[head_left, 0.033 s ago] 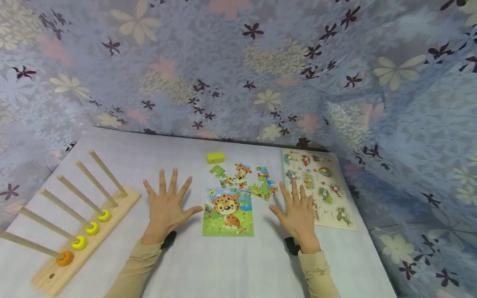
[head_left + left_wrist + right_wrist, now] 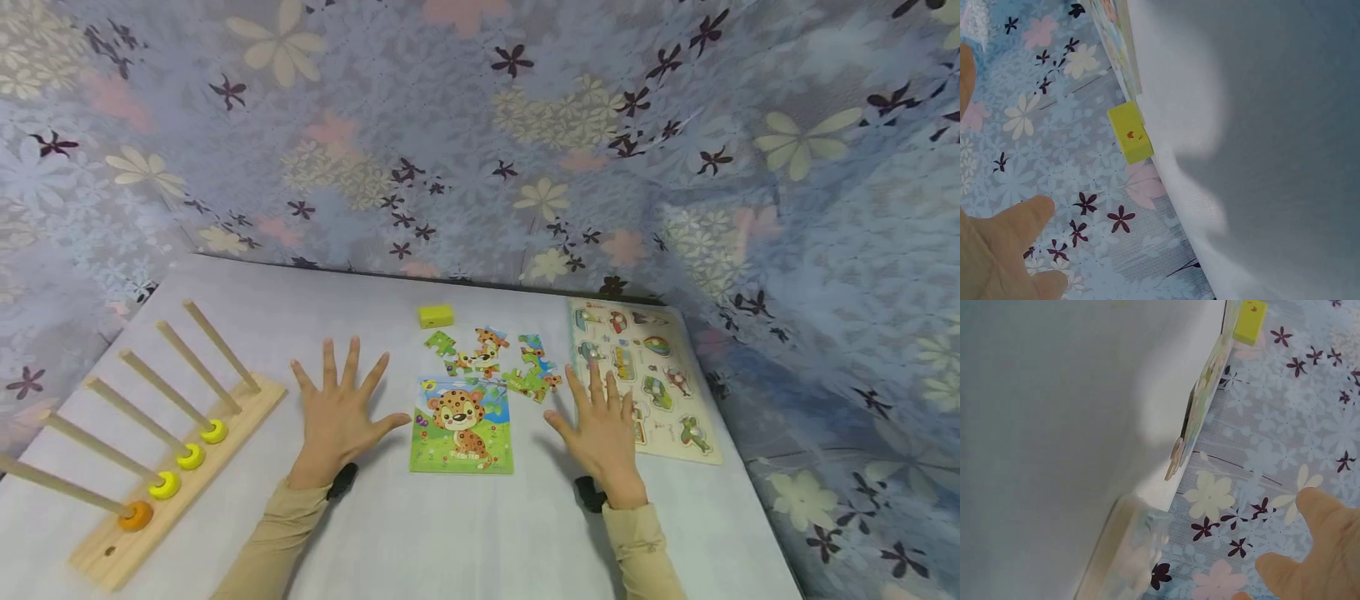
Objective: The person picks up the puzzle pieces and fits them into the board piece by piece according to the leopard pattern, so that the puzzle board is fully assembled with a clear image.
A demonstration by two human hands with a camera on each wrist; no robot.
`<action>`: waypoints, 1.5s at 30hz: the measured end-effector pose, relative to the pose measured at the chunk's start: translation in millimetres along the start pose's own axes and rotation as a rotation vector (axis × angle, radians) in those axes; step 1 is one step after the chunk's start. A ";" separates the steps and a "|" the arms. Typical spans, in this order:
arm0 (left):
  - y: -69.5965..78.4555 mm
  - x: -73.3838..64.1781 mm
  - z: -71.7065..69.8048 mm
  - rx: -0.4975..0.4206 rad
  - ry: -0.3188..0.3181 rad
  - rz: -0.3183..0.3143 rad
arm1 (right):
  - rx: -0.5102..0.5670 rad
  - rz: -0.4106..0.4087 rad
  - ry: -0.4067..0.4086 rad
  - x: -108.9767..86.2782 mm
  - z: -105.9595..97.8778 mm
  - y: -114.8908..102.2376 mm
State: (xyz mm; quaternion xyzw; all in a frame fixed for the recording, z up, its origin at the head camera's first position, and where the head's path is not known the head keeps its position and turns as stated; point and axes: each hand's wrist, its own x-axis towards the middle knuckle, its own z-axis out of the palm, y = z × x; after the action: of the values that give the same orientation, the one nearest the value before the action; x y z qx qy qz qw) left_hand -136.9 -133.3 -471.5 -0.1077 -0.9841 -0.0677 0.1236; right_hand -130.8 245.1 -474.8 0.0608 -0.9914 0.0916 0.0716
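My left hand (image 2: 341, 425) is held with its fingers spread, left of a leopard picture puzzle (image 2: 461, 425). On the puzzle's other side, my right hand (image 2: 602, 433) has its fingers spread too, partly covering a cream picture board (image 2: 663, 437). Neither hand holds anything. Behind the leopard picture lie joined puzzle pieces (image 2: 483, 354), a green piece (image 2: 440, 342) and another cluster of pieces (image 2: 534, 375). The left wrist view catches part of the left hand (image 2: 1004, 250) and a yellow block (image 2: 1130, 132); the right wrist view shows part of the right hand (image 2: 1322, 544).
At the left stands a wooden rack (image 2: 178, 496) with several upright pegs, an orange ring (image 2: 136, 516) and yellow rings (image 2: 163, 485) low on some of them. The yellow block (image 2: 436, 316) sits behind the pieces. A floral cloth (image 2: 450, 125) hangs beyond the white table (image 2: 450, 542).
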 end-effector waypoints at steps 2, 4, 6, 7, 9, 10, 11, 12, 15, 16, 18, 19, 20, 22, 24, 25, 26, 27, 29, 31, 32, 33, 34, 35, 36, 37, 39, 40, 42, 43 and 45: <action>-0.1 2.5 -0.6 -0.003 0.012 0.004 | 0.006 0.003 -0.006 1.4 -0.2 0.1; -0.2 4.7 -0.9 -0.010 0.022 0.009 | 0.018 0.007 -0.014 3.0 -0.9 -0.7; -0.4 6.2 -1.3 -0.015 0.004 0.012 | 0.034 0.005 -0.020 5.2 -1.2 -2.5; -0.2 5.7 -1.2 -0.028 -0.017 0.018 | 0.043 0.006 -0.029 6.0 -0.9 -3.5; 1.1 2.9 0.5 -0.076 -0.092 0.043 | 0.058 0.011 -0.048 7.3 0.5 -5.9; 2.4 1.0 1.3 -0.115 -0.142 0.057 | 0.068 0.012 -0.060 8.2 1.6 -6.9; 4.0 -0.8 2.2 -0.162 -0.196 0.072 | 0.078 0.011 -0.069 9.4 2.7 -8.3; 5.9 -2.3 3.6 -0.210 -0.246 0.090 | 0.087 0.013 -0.081 11.0 4.2 -9.5; 12.6 -5.3 7.0 -0.329 -0.380 0.147 | 0.128 0.000 -0.086 18.2 8.5 -15.0; 14.8 -5.7 8.2 -0.352 -0.416 0.163 | 0.138 0.000 -0.084 21.4 10.2 -16.9; 18.4 -6.1 11.1 -0.368 -0.457 0.201 | 0.150 0.006 -0.082 28.4 14.5 -20.7; 19.9 -6.4 11.8 -0.369 -0.470 0.214 | 0.159 0.014 -0.083 31.9 16.8 -22.8; 20.9 -6.7 12.5 -0.370 -0.476 0.225 | 0.163 0.024 -0.087 35.5 19.3 -25.0; 21.6 -7.2 13.7 -0.365 -0.477 0.236 | 0.173 0.044 -0.096 42.1 23.3 -29.8; 21.5 -8.0 14.1 -0.364 -0.477 0.243 | 0.177 0.061 -0.104 47.5 27.1 -33.8; 21.5 -8.4 14.3 -0.362 -0.480 0.251 | 0.174 0.070 -0.107 49.3 28.2 -35.4; 21.4 -8.5 14.6 -0.363 -0.484 0.260 | 0.176 0.079 -0.112 50.7 29.2 -36.3; 21.4 -8.6 15.1 -0.362 -0.488 0.270 | 0.181 0.087 -0.116 51.9 30.1 -36.5; 21.6 -8.0 16.3 -0.362 -0.494 0.285 | 0.208 0.109 -0.130 53.6 31.8 -35.0; 21.8 -6.8 17.9 -0.360 -0.492 0.297 | 0.258 0.123 -0.143 54.8 31.7 -33.1; 21.7 -6.1 18.8 -0.361 -0.490 0.300 | 0.287 0.127 -0.145 55.4 31.6 -31.8; 21.1 -5.6 20.0 -0.358 -0.489 0.304 | 0.316 0.129 -0.148 55.8 31.2 -30.7; 20.5 -5.1 21.1 -0.357 -0.491 0.307 | 0.342 0.129 -0.150 56.0 31.1 -29.4; 19.7 -4.8 22.0 -0.358 -0.492 0.311 | 0.371 0.132 -0.148 55.9 30.4 -28.4; 18.6 -4.8 23.1 -0.358 -0.494 0.315 | 0.401 0.130 -0.143 55.5 29.2 -27.7; 18.2 -4.2 24.2 -0.362 -0.494 0.323 | 0.427 0.133 -0.134 54.8 27.7 -26.2; 17.0 -3.5 25.7 -0.377 -0.497 0.333 | 0.487 0.154 -0.124 53.3 24.5 -24.2; 16.4 -3.2 26.1 -0.385 -0.496 0.337 | 0.517 0.160 -0.121 52.5 23.0 -23.3; 15.2 -2.9 26.5 -0.400 -0.493 0.340 | 0.599 0.178 -0.134 51.3 19.4 -23.2; 14.7 -2.9 26.5 -0.408 -0.492 0.338 | 0.658 0.188 -0.159 50.9 18.1 -23.4; 13.9 -2.8 25.9 -0.418 -0.491 0.333 | 0.782 0.186 -0.224 49.7 16.3 -24.0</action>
State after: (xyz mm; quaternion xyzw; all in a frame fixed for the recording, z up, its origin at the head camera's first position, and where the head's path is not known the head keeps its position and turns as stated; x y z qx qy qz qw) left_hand -137.0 -116.2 -495.7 -0.3025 -0.9183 -0.2186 -0.1318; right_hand -178.5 213.3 -478.8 0.0032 -0.8848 0.4602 -0.0739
